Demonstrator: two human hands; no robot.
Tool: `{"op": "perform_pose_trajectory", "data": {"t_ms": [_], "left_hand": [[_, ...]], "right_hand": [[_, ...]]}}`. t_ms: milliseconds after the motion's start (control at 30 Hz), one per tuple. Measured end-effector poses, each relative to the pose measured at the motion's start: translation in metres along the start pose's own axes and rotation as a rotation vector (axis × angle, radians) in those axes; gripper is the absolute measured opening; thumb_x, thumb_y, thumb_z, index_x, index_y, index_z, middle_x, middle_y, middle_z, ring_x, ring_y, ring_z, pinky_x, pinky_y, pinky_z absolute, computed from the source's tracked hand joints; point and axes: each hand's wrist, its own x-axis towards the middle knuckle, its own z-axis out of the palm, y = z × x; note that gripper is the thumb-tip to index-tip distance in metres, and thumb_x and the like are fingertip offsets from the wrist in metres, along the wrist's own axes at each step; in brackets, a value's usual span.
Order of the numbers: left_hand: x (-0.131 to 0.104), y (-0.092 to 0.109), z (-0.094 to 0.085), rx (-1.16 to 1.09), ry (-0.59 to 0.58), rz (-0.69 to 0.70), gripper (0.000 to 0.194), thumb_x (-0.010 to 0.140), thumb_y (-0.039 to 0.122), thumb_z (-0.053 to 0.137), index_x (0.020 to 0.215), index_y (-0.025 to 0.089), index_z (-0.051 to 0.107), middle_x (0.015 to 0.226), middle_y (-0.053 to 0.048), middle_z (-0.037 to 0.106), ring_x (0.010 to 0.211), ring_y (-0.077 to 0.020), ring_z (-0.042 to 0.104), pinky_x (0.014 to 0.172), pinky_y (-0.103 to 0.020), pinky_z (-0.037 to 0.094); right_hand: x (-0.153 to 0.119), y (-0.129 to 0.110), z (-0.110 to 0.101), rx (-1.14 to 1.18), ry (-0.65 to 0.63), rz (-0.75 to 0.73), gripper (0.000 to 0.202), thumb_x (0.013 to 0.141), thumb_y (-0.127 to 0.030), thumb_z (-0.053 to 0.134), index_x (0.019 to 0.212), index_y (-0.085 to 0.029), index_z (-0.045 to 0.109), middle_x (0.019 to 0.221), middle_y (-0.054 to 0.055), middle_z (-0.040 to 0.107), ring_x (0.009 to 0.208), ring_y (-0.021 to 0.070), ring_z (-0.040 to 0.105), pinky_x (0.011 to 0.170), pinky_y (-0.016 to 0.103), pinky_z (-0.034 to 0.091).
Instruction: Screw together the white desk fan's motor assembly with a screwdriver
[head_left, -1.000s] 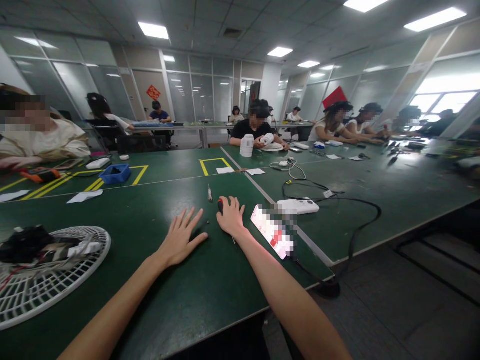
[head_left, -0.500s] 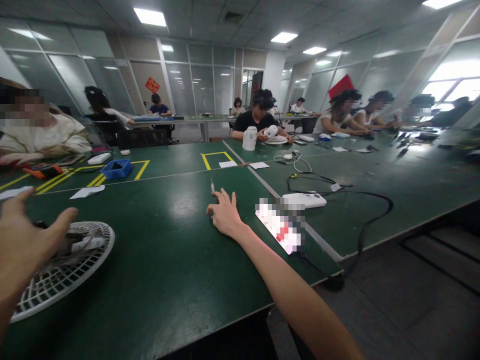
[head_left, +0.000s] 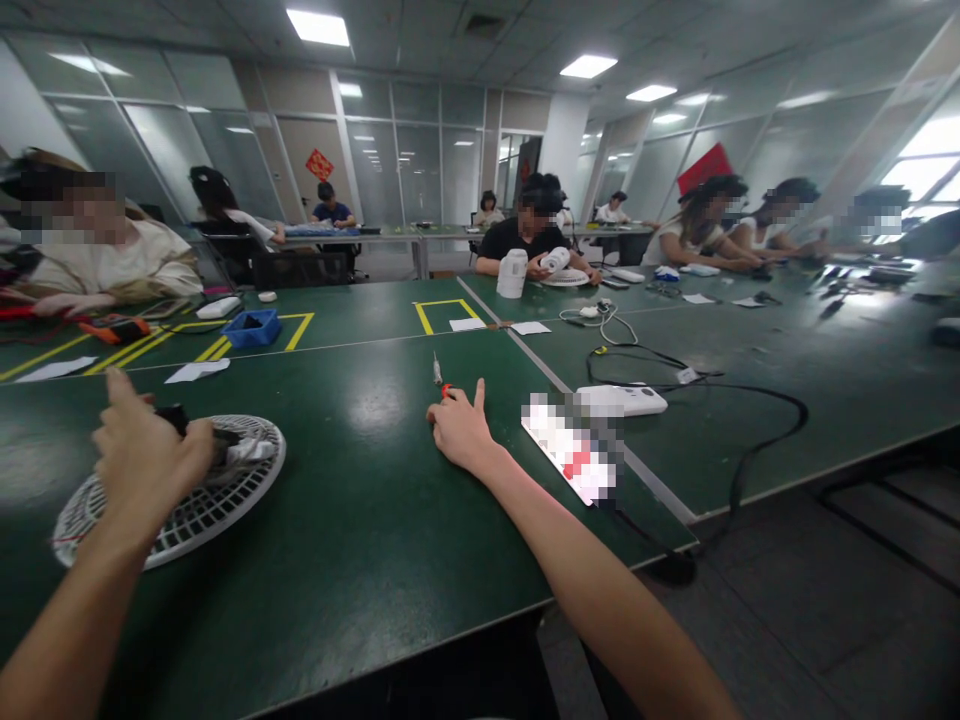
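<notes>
Bright ceiling panels point(head_left: 317, 27), tabletop point(head_left: 375, 400) glare, far right perhaps blurred

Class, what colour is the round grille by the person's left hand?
The round grille is white; the head view shows it best.

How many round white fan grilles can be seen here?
2: one white fan grille at the left hand, and a smaller-looking, partly covered grille before the person in black. Others may be hidden.

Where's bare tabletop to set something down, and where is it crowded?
Bare: the patch between the white grille and the right hand, and between the blue box and the small yellow outline. Crowded: right of that hand, with phone, white device and black cable.
</notes>
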Motion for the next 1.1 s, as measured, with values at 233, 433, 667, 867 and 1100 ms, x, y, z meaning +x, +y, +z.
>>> {"op": "perform_pose_trajectory", "data": {"t_ms": [233,433,667,867,1100], "left_hand": [[-0.033,0.087,-0.007,-0.110,-0.162,0.101,0.099,0.085,0.029,0.059,0.164,0.002,0.007,0.149,-0.034,0.050,0.133,-0.0502,0.053,0.106,-0.072,0.047],[-0.067,0.139,0.006,-0.123,-0.151,0.341,0.075,0.094,0.027,0.047,0.165,0.014,0.025,0.164,-0.029,0.034,0.137,-0.0486,0.048,0.104,-0.069,0.049],[-0.091,0.179,0.021,-0.162,-0.144,0.426,0.068,0.098,0.025,0.042,0.164,0.022,0.030,0.169,-0.021,0.030,0.137,-0.0427,0.048,0.103,-0.065,0.051],[-0.098,0.195,0.041,-0.320,-0.080,0.451,0.071,0.098,0.028,0.049,0.165,0.024,0.026,0.173,-0.017,0.023,0.134,-0.0365,0.053,0.103,-0.055,0.053],[-0.108,0.184,0.052,-0.491,-0.042,0.547,0.077,0.097,0.042,0.058,0.165,0.024,0.026,0.175,-0.020,0.013,0.155,-0.0412,0.032,0.118,-0.061,0.040]], "right_hand": [[0.000,-0.001,-0.004,0.012,-0.031,-0.005,0.032,0.094,-0.009,0.053,0.107,-0.020,0.080,0.121,0.015,0.076,0.140,0.0325,0.049,0.123,0.075,0.000],[0.003,0.003,-0.002,0.086,0.048,0.014,0.026,0.094,-0.011,0.054,0.099,-0.019,0.079,0.111,0.014,0.078,0.131,0.0313,0.057,0.125,0.072,0.002],[0.005,0.002,-0.005,0.325,0.383,0.059,0.022,0.104,-0.023,0.049,0.101,-0.021,0.071,0.108,0.008,0.075,0.107,0.0232,0.064,0.121,0.051,0.029],[0.005,-0.004,-0.006,0.430,0.501,0.082,0.023,0.106,-0.025,0.043,0.101,-0.020,0.065,0.105,0.009,0.069,0.102,0.0232,0.060,0.095,0.036,0.043],[-0.003,-0.012,-0.011,0.400,0.457,0.070,0.026,0.110,-0.029,0.039,0.096,-0.022,0.061,0.102,0.006,0.066,0.100,0.0214,0.057,0.093,0.032,0.041]]}}
